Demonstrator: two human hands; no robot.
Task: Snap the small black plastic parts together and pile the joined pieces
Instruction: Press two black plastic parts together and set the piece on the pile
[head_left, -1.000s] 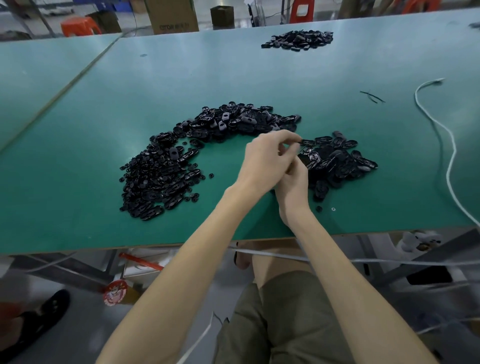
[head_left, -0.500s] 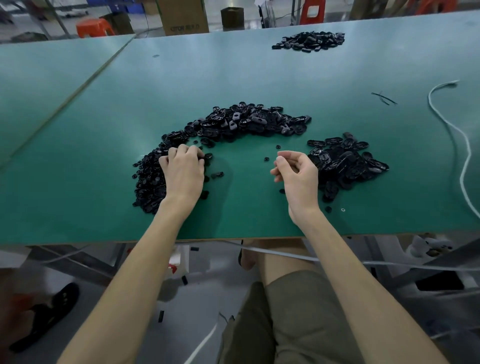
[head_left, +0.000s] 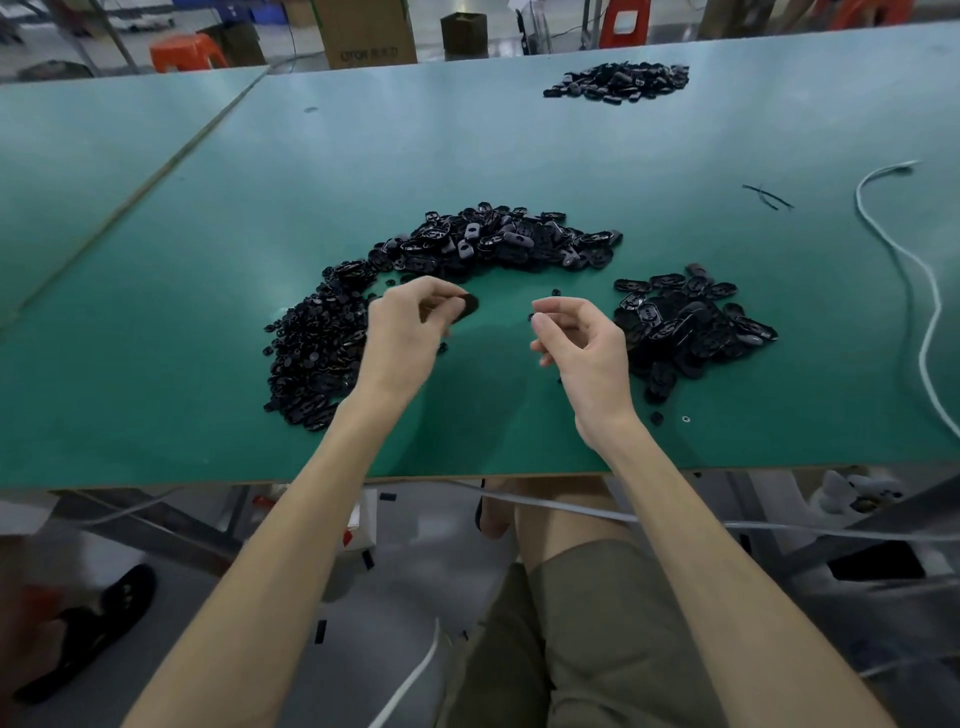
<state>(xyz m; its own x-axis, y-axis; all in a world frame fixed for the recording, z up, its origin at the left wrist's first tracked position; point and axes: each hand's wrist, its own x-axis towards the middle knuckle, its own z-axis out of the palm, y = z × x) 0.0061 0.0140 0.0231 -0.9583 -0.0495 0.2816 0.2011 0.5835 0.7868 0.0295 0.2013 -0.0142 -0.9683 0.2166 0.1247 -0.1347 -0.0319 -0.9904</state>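
A single wide-angle camera on the person's head looks forward and steeply down. It sits above the near edge of the green table (head_left: 519, 156), so the tabletop fills the upper frame, with olive shorts (head_left: 597, 639) and floor below. The forearms rise from the bottom corners to the left hand (head_left: 410, 332) and right hand (head_left: 582, 348) near the centre. The view is close enough that the black part (head_left: 466, 306) pinched in the left hand shows as a dark disc, without detail. A cardboard box (head_left: 369, 31) and an orange stool (head_left: 182, 52) line the far top edge.
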